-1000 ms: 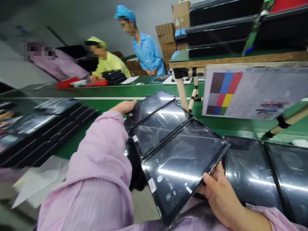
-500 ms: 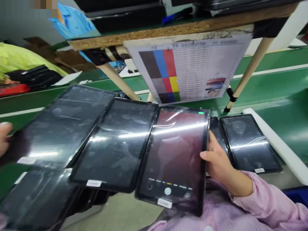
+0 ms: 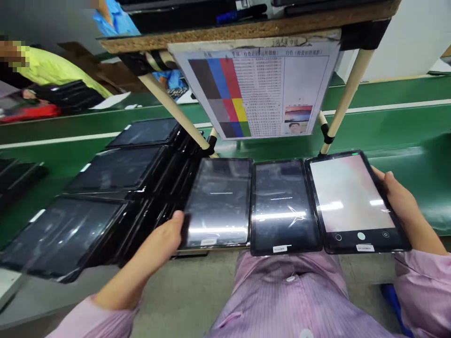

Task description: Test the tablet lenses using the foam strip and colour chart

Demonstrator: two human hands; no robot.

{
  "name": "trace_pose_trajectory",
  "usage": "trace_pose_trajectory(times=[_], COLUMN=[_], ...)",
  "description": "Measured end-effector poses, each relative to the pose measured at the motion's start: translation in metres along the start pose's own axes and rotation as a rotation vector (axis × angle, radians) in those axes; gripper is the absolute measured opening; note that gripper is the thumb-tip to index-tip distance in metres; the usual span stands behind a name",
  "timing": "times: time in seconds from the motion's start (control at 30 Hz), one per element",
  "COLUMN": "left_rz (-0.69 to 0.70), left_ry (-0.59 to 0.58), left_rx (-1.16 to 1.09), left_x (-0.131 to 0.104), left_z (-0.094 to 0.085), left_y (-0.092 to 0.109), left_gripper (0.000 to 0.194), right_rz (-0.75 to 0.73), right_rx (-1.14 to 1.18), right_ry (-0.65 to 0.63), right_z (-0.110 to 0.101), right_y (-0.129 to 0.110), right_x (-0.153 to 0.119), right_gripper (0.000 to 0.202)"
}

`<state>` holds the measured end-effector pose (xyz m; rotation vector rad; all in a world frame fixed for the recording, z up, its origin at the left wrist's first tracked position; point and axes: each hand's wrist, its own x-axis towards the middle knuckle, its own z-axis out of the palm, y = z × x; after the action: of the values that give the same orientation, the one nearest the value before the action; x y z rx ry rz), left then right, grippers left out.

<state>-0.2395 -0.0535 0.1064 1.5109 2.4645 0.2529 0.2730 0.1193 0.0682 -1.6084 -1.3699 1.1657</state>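
Tablets in a row, three of them, and we have them lined up side by side facing the printed colour test chart (image 3: 257,91) that hangs from the chipboard shelf (image 3: 246,29) above the green conveyor belt (image 3: 387,126). Our left hand (image 3: 169,234) grips the lower left corner of the left black tablet with the dark screen (image 3: 218,202), thumb on the bezel, fingers hidden beneath. Our right hand (image 3: 396,197) wraps the right edge of the right black tablet with the bright pale screen (image 3: 352,199), fingers curled over its rim. Between them sits the middle black tablet with the dark screen (image 3: 284,204), touching both neighbours; we cannot tell what carries it from below.

How far along do we judge this? The right tablet looks to be showing a live camera view, shutter button at the bottom, so it seems ready against the chart. The left and middle screens show only a faint line of text on black, so by our reckoning they are not yet there. Off to our left, several more black tablets in clear film (image 3: 116,169) lie overlapped on the belt, well apart from our hands. A person in a yellow-green smock (image 3: 52,70) works across the line.
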Motion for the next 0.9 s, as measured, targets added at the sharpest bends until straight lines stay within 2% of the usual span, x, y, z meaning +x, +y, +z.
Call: trace_pose_trajectory(times=[0.07, 0.13, 0.2, 0.23, 0.33, 0.4, 0.5, 0.57, 0.63, 0.73, 0.8, 0.9], left_rz=[-0.006, 0.04, 0.176, 0.276, 0.5, 0.542, 0.559, 0.576, 0.579, 0.635, 0.808, 0.993], left_ry=[0.002, 0.086, 0.154, 0.147, -0.005, -0.082, -0.173, -0.211, -0.21, -0.079, 0.047, 0.122], left_rx=[0.072, 0.157, 0.218, 0.236, 0.243, 0.252, 0.266, 0.268, 0.27, 0.273, 0.263, 0.243], left_x=[0.005, 0.017, 0.035, 0.047, 0.09, 0.121, 0.155, 0.161, 0.151, 0.103, 0.06, 0.005], left_z=[0.0, -0.007, -0.013, -0.013, 0.0, 0.013, 0.023, 0.019, 0.014, 0.016, 0.027, 0.042], left_y=[0.011, 0.031, 0.059, 0.075, 0.122, 0.144, 0.157, 0.153, 0.145, 0.138, 0.138, 0.137], left_gripper=[0.052, 0.06, 0.069, 0.068, 0.059, 0.057, 0.05, 0.048, 0.05, 0.053, 0.051, 0.045], right_rz=[-0.05, -0.122, -0.185, -0.202, -0.205, -0.203, -0.223, -0.242, -0.287, -0.424, -0.497, -0.528], right_rx=[-0.15, -0.289, -0.344, -0.346, -0.341, -0.357, -0.343, -0.324, -0.339, -0.438, -0.507, -0.54], right_ry=[0.067, 0.191, 0.266, 0.257, 0.131, 0.099, 0.102, 0.096, 0.11, 0.167, 0.193, 0.248], right_z=[-0.002, -0.002, -0.002, -0.003, -0.003, -0.002, -0.002, -0.003, -0.007, -0.015, -0.019, -0.027], right_y=[0.021, 0.034, 0.038, 0.037, 0.029, 0.026, 0.028, 0.033, 0.035, 0.027, 0.015, 0.0], right_x=[0.009, 0.013, 0.012, 0.011, 0.011, 0.014, 0.016, 0.013, 0.006, -0.008, -0.017, -0.021], right_gripper=[0.073, 0.074, 0.073, 0.072, 0.069, 0.068, 0.065, 0.063, 0.061, 0.056, 0.055, 0.056])
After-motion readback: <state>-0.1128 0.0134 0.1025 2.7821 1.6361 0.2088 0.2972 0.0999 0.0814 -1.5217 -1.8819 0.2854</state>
